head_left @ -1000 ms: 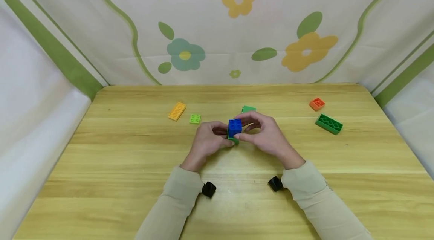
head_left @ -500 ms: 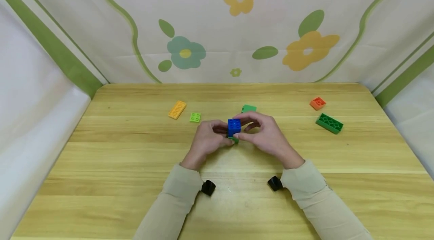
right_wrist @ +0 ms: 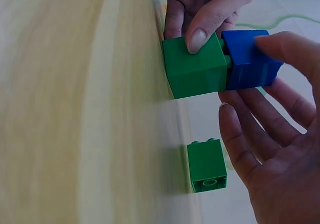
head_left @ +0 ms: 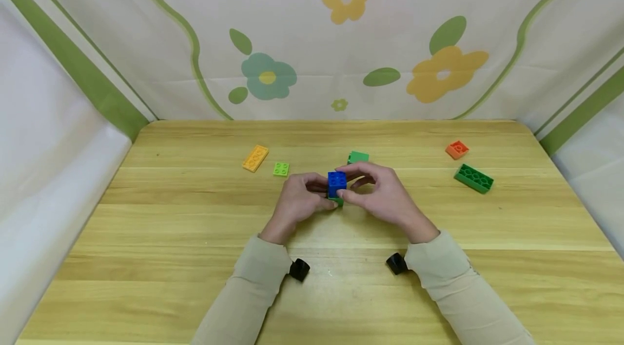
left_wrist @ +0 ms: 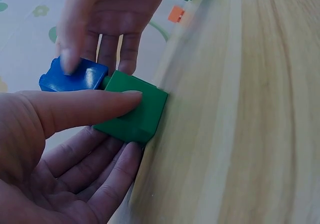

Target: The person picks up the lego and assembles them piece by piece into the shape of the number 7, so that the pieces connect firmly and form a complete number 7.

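Note:
My left hand (head_left: 302,203) grips a green building brick (head_left: 337,201) low over the tabletop, its thumb laid along one side of the brick in the left wrist view. Thumb and fingers of my right hand (head_left: 379,193) pinch a blue building brick (head_left: 337,184), which sits above the green one with its studs up. In the right wrist view a narrow gap with green studs shows between the blue brick (right_wrist: 250,53) and the green brick (right_wrist: 197,76). Whether the green brick touches the table is hard to tell. Just behind the right fingers lies another green brick (head_left: 358,157).
On the wooden table (head_left: 195,280), a yellow-orange brick (head_left: 255,158) and a lime brick (head_left: 281,169) lie at the back left. An orange brick (head_left: 457,150) and a long dark green brick (head_left: 474,178) lie at the right. A flowered curtain (head_left: 312,36) hangs behind.
The blue brick has settled very slightly lower onto the green one, covering more of its top edge than a second ago. Both hands keep their places and their holds.

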Demonstrator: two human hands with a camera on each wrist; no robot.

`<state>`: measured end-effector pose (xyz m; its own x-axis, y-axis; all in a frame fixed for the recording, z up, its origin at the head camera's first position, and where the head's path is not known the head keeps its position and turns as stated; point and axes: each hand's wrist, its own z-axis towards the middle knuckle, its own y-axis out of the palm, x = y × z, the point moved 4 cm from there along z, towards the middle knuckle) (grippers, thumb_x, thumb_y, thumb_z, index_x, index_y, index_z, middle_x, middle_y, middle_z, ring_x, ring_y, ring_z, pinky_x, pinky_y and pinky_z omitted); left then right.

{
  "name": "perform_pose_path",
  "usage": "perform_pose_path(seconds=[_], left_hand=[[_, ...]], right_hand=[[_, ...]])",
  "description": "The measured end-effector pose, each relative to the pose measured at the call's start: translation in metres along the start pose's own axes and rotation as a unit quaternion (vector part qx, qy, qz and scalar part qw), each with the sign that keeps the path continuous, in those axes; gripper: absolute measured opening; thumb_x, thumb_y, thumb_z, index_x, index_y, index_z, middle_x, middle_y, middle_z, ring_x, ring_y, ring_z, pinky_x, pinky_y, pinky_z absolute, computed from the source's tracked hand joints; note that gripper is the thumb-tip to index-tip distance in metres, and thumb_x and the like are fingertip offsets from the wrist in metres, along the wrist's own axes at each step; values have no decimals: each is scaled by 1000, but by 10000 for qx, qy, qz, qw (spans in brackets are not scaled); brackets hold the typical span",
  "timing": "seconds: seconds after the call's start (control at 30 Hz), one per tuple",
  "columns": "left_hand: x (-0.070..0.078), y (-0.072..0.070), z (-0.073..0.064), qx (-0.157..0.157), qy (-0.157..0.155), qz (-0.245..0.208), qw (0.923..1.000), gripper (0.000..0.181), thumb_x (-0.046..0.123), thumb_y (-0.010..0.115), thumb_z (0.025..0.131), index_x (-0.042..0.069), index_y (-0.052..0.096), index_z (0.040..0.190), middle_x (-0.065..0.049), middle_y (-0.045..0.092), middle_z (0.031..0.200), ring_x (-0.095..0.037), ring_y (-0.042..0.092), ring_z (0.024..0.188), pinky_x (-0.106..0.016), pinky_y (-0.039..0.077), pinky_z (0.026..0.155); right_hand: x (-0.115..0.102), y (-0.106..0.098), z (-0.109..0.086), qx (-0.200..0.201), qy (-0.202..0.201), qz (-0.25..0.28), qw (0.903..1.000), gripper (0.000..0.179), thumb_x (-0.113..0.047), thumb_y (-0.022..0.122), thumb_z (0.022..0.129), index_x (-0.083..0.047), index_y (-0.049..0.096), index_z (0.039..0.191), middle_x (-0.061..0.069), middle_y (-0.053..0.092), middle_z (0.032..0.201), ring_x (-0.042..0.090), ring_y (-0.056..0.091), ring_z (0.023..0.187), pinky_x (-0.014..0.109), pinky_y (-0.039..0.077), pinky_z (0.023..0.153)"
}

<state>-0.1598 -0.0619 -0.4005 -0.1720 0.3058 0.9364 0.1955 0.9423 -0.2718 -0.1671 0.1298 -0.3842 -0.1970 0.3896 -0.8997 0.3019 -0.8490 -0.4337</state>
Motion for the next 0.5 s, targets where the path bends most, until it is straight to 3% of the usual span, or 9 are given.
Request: perform_pose_path(seconds=[0.17,0.5], left_hand=[[0,0,-1,2,-73,-33,10000,37,-3,92,78,5,82,112,-11,81,114,-23,79,104,-41,63,99],[0,-1,0,-93,-131,116,9998,37,0,92,80,7,80,115,-10,81,117,-25,78,109,-44,61,103]], right_hand=[[2,-1,1,-32,33,30,10000,37,-26,85,95,-21,76,130,2,75,128,21,72,113,42,61,97],[4,-4,1,9,29,100,9999,36,-24,87,94,-20,78,128,3,74,131,24,74,110,37,61,95]])
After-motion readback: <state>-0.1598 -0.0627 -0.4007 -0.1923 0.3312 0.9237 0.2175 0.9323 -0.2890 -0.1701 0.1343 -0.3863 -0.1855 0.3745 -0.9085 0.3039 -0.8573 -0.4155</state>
